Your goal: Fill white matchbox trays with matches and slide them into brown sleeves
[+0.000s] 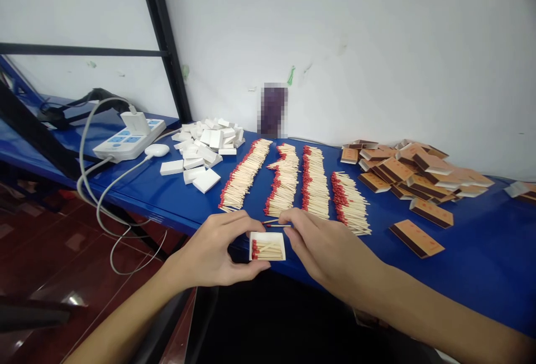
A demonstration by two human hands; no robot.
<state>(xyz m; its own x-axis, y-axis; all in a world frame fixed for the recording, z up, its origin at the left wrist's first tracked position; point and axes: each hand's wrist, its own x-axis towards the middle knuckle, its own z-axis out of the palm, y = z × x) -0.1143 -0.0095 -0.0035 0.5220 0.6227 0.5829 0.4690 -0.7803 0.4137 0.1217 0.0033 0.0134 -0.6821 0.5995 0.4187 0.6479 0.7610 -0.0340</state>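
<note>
My left hand grips a small white matchbox tray by its sides, between the thumb below and the fingers above. Red-tipped matches lie in the tray, one of them slanting across the others. Just beyond the tray, my right hand is closed in a pinch at the plain ends of a couple of loose matchsticks, whose red heads point left. Behind both hands, several rows of matches stretch across the blue table, heads mostly to the left.
White trays are heaped at the back left, and orange matchbox sleeves at the right. A power strip with a charger and looping white cables occupies the left end, near a black metal frame. A white wall rises behind.
</note>
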